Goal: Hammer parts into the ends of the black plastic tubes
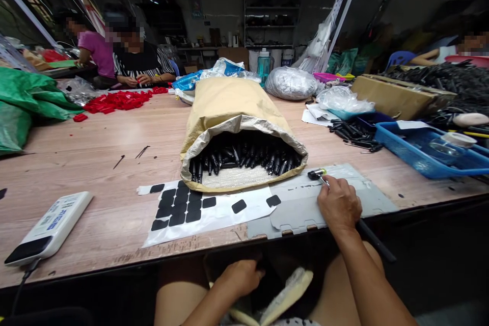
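My right hand (340, 204) is closed around a small mallet (376, 242). Its black handle sticks out below the hand, and its black and yellow-green head rests at or just above a grey board (367, 193) at the table edge. Below the table, over the lap, my left hand (241, 277) has curled fingers; what they hold, if anything, is lost in the dark. Beside it gapes a yellow sack (292, 293) with a pale lining. On the table lies another yellow paper sack (233, 97), its mouth towards me, with many black pen-like parts (248, 155) inside.
A white sheet of black stickers (214, 216) lies before the sack. At left are a white power bank (49, 226), red parts (118, 101) and a green bag (30, 102). A blue tray (431, 160) and black parts (355, 132) stand right. Co-workers (143, 63) sit opposite.
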Demonstrator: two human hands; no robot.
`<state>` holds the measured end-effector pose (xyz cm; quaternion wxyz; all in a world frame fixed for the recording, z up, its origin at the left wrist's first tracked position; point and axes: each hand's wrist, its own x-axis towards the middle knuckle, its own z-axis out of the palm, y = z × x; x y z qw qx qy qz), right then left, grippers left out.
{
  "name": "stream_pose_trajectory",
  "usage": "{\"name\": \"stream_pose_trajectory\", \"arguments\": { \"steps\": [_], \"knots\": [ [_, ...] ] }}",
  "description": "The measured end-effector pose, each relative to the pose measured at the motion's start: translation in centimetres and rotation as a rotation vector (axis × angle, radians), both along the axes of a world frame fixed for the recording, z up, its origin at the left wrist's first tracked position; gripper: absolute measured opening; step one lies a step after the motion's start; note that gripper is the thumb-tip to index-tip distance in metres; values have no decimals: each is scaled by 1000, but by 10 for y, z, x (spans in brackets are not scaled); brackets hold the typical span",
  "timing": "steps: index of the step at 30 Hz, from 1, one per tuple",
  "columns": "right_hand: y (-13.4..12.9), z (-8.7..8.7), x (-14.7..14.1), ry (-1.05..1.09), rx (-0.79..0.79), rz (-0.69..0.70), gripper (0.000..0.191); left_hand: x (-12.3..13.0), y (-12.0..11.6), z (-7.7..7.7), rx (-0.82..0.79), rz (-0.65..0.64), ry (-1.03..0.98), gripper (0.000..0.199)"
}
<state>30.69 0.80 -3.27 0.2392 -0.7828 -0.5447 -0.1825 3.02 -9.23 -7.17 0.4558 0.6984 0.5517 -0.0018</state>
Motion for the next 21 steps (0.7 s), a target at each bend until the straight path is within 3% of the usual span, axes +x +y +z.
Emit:
{"name": "stream_pose_trajectory", "arguments": {
  "steps": [2, 4, 6, 8, 11, 14, 17, 21],
  "knots": [
    [0, -1, 0, -7, -1, -4, 28, -4, 1, 31, -28, -114, -52, 28],
    [0, -1, 0, -13, -6, -9, 28, -10, 12, 66, -109, -190, -256, 30],
    [0, 0, 0, -17, -10, -8, 28, -20, 35, 97, -104, -74, -448, 36],
    [-1, 1, -1, -21, -6, -5, 28, -35, 67, 116, 166, 147, -443, 38],
    [-1, 3, -2, -22, -6, 3, 28, -61, 118, 119, 631, 529, -240, 32],
    [-2, 3, -2, -15, -10, 8, 28, -76, 158, 106, 743, 783, 141, 46],
    [-1, 4, -2, -14, -8, 9, 28, -70, 178, 93, 671, 803, 333, 61],
    [-2, 5, -2, -21, -13, 6, 27, -51, 190, 88, 685, 839, 442, 66]
  ]
}}
